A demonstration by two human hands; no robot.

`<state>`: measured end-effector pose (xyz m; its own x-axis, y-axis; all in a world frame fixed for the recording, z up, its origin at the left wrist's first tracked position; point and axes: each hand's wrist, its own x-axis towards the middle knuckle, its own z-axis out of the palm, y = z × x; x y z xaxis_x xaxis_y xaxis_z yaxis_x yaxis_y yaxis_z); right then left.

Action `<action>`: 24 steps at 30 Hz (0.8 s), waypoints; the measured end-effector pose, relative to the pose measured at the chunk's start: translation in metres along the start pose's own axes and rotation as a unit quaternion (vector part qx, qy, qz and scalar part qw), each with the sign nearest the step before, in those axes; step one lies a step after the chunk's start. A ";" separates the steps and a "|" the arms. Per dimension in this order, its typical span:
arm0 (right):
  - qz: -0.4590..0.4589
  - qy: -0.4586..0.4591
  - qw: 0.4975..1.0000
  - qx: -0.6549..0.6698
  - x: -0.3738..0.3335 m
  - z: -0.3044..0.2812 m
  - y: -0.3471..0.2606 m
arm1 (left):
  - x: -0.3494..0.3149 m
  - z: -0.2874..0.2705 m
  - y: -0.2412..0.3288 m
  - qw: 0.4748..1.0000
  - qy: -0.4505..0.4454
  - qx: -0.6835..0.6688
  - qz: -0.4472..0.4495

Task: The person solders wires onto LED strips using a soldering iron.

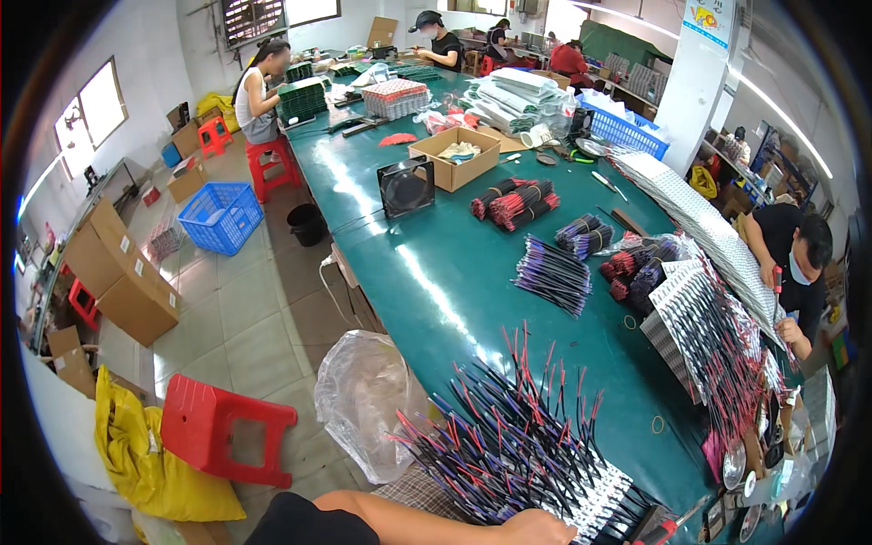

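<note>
Reaching in from the lower edge, my left hand has its fingers curled at the near edge of a white circuit-board panel. A dense spray of black, red and purple wires rises from this panel and fans out to the left and away from me. The fingertips are partly hidden. Right of the panel, a tool with a red and black handle and a metal tip enters at the lower edge. My right hand is not in the picture.
Beyond lie bundled wires, loose purple-black wires and another wired panel. A small fan stands near an open carton. A clear bag hangs at the table's left edge. A co-worker works at the right.
</note>
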<state>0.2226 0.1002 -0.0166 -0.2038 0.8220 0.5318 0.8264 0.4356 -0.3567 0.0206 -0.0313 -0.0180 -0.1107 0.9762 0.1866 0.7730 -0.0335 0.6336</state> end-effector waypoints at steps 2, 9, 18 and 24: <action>0.011 0.003 1.000 0.011 0.001 0.000 -0.001 | 0.000 -0.002 0.001 1.000 -0.011 -0.002 -0.009; -0.003 -0.062 0.997 0.036 0.004 -0.006 0.006 | -0.005 0.008 -0.006 0.998 -0.022 -0.017 0.056; 0.005 -0.048 0.998 0.050 -0.002 0.002 0.020 | -0.002 0.000 -0.003 0.998 -0.012 0.000 0.064; 0.038 -0.015 0.991 0.124 0.004 -0.010 0.001 | 0.006 -0.005 0.002 0.998 -0.039 0.023 0.039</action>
<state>0.2280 0.1005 -0.0067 -0.1643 0.8648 0.4744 0.6870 0.4455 -0.5741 0.0183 -0.0261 -0.0124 -0.0010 0.9848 0.1740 0.8059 -0.1022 0.5831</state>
